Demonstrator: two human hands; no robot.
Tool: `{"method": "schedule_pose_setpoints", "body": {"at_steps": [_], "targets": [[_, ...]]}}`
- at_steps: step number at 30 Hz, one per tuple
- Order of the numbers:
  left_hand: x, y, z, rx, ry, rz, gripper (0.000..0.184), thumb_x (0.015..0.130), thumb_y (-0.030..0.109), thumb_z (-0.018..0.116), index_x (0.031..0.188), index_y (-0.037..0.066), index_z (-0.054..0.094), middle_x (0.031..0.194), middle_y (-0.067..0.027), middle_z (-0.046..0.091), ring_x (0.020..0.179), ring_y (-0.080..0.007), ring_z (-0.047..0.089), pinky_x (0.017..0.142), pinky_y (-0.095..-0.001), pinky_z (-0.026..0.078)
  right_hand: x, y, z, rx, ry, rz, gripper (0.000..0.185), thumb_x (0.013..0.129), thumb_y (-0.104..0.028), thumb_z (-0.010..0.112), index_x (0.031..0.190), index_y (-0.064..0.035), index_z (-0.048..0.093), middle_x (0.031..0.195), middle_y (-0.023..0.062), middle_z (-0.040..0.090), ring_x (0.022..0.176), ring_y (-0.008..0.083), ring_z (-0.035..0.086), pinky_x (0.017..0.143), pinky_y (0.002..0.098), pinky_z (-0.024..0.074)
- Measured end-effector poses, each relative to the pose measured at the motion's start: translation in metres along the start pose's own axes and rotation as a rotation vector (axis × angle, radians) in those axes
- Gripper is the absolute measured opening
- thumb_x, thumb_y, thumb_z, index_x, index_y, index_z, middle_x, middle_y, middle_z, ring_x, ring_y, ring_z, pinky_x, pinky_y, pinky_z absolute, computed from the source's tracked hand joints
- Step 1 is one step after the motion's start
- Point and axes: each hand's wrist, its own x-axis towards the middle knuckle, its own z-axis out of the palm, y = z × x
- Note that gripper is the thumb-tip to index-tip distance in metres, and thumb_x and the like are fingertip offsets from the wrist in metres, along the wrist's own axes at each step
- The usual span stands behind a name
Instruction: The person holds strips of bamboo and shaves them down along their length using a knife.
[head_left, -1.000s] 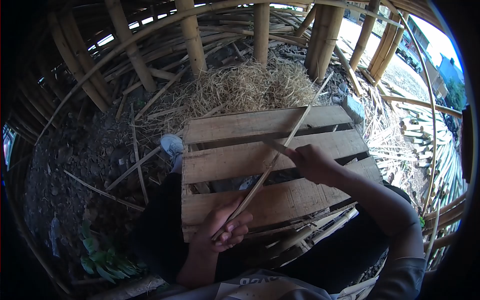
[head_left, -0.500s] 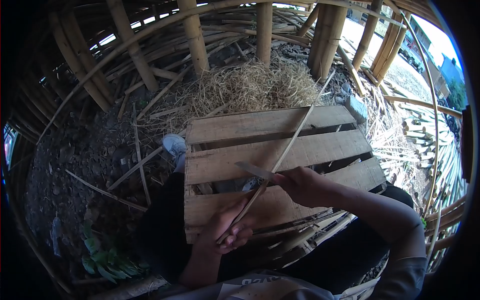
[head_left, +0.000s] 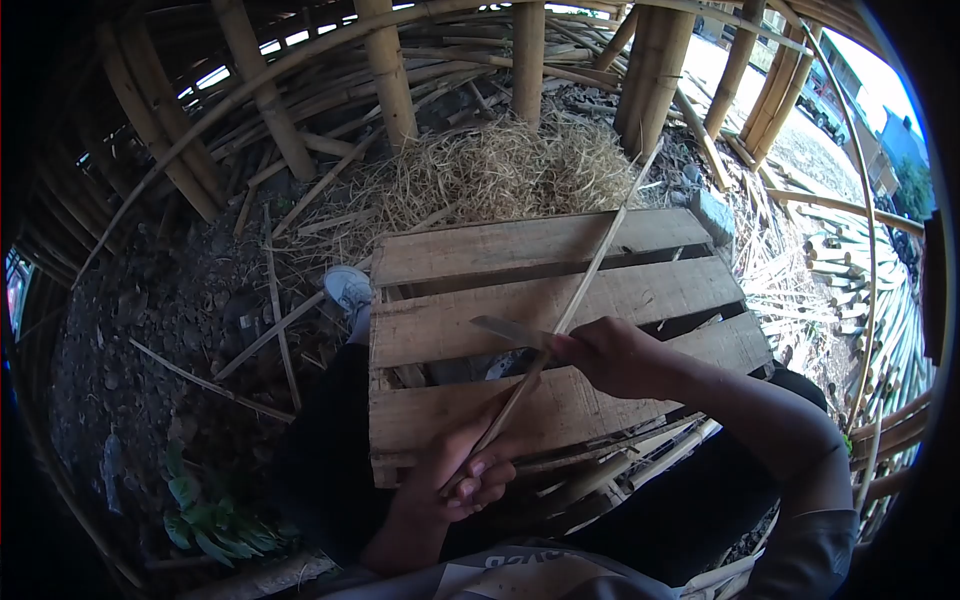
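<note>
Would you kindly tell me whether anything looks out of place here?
Only untidiness stands out: loose strips lie at odd angles on the ground left of the wooden slats, and shavings sprawl in a heap beyond them.

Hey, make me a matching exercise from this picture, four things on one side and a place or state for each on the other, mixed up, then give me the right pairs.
Column one
1. Knife
2. Thin strip
3. Shoe
4. Leafy plant

Column two
A. Green, low on the left side of the picture
B. Near end in the left hand, slanting across the slatted wooden top
C. White, just left of the slatted wooden top
D. Held in the right hand

Right pairs: 1-D, 2-B, 3-C, 4-A
</note>
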Motion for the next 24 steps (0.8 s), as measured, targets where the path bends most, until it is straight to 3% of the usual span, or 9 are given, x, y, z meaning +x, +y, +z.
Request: {"method": "schedule_pose_setpoints", "body": {"at_steps": [3,4,7,9,11,13,17,21,24], "targets": [[-0.005,-0.007,0.015,0.051,-0.031,0.0,0.043,0.106,0.029,0.028,0.148,0.02,0.029,0.058,0.0038,0.04,0.036,-0.0026,0.033,0.03,-0.0163,0.028,0.016,0.011,-0.033,-0.291,0.026,0.324,0.048,0.102,-0.03,0.046,0.073,0.0047,0.061,0.063,0.0216,0.06,0.049,0.0339,0.059,0.049,0.0444,0.0445],[-0.005,-0.005,0.013,0.054,-0.037,0.001,0.043,0.106,0.029,0.028,0.148,0.02,0.029,0.058,0.0038,0.04,0.036,-0.0026,0.033,0.03,-0.0163,0.028,0.013,0.007,-0.028,-0.163,0.052,0.419,0.047,0.102,-0.029,0.046,0.073,0.0036,0.061,0.059,0.0203,0.059,0.05,0.0343,0.06,0.05,0.0442,0.0448],[-0.006,-0.003,0.005,-0.091,-0.109,0.004,0.05,0.106,0.024,0.022,0.153,0.012,0.01,0.06,0.0008,0.042,0.037,-0.0037,0.037,0.033,-0.0173,0.031,-0.003,-0.004,-0.003,-0.08,0.128,-0.033,0.049,0.103,-0.03,0.044,0.071,0.0028,0.061,0.052,0.0178,0.056,0.045,0.0319,0.057,0.044,0.0411,0.0422],[-0.003,0.0,0.004,-0.149,-0.198,0.01,0.052,0.106,0.023,0.024,0.153,0.011,0.007,0.062,-0.0001,0.043,0.038,-0.0031,0.037,0.032,-0.0163,0.03,0.012,0.001,-0.026,-0.174,0.042,0.357,0.046,0.102,-0.028,0.048,0.073,0.0047,0.061,0.056,0.0203,0.057,0.05,0.0344,0.06,0.05,0.0431,0.0449],[-0.004,-0.001,0.002,-0.184,-0.22,0.012,0.052,0.106,0.022,0.024,0.153,0.01,0.005,0.062,-0.0005,0.043,0.038,-0.0029,0.038,0.032,-0.0158,0.029,0.013,0.008,-0.021,-0.132,0.075,0.472,0.042,0.101,-0.026,0.051,0.074,0.0054,0.061,0.059,0.0219,0.059,0.054,0.0355,0.062,0.054,0.0436,0.0457],[-0.004,0.0,0.003,-0.226,-0.236,0.022,0.053,0.105,0.021,0.025,0.153,0.009,0.004,0.063,-0.0009,0.043,0.039,-0.0027,0.038,0.032,-0.0154,0.028,0.001,-0.003,0.004,0.045,0.117,0.023,0.041,0.101,-0.026,0.051,0.074,0.0048,0.061,0.058,0.0217,0.058,0.052,0.0336,0.061,0.052,0.0415,0.0451],[-0.004,-0.002,0.0,-0.236,-0.238,0.006,0.054,0.105,0.021,0.025,0.153,0.01,0.003,0.063,-0.0013,0.044,0.039,-0.0028,0.038,0.031,-0.0148,0.029,0.021,0.016,-0.024,-0.06,0.1,0.419,0.041,0.101,-0.025,0.05,0.074,0.0044,0.061,0.058,0.0219,0.057,0.05,0.0349,0.058,0.05,0.0422,0.0444],[-0.006,-0.003,-0.002,-0.363,-0.257,-0.002,0.055,0.105,0.023,0.026,0.153,0.01,0.002,0.064,-0.0022,0.045,0.04,-0.0035,0.041,0.031,-0.0146,0.031,0.005,0.011,0.015,0.039,0.18,-0.071,0.047,0.102,-0.03,0.046,0.075,0.0044,0.062,0.056,0.0207,0.057,0.045,0.0327,0.057,0.048,0.0421,0.0447],[0.002,-0.001,-0.006,-0.285,-0.248,-0.021,0.052,0.106,0.027,0.026,0.153,0.013,0.01,0.062,0.0029,0.042,0.039,-0.0006,0.035,0.031,-0.0142,0.031,0.023,0.023,-0.023,-0.115,0.126,0.416,0.036,0.099,-0.022,0.054,0.078,0.0054,0.063,0.061,0.0233,0.059,0.055,0.0363,0.061,0.055,0.0421,0.0468]]}}
